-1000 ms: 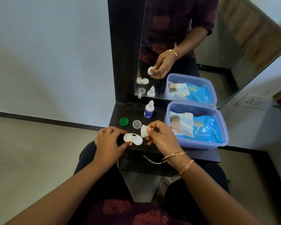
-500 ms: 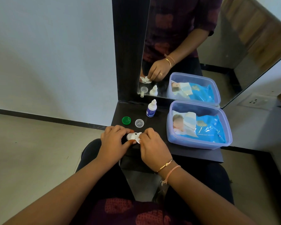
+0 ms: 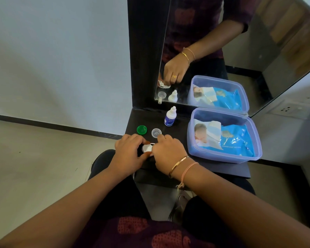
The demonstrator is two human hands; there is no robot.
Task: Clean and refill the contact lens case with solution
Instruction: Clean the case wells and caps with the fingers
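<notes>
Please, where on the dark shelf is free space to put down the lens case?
Free: the strip of shelf in front of the plastic box, right of the right hand. Crowded: the left part, with green cap, clear cap, solution bottle and left hand.

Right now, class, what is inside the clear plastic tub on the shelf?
Inside the plastic tub lies a blue pack of wipes with a white sheet pulled up from it. Whatever lies beneath the pack is hidden.
</notes>
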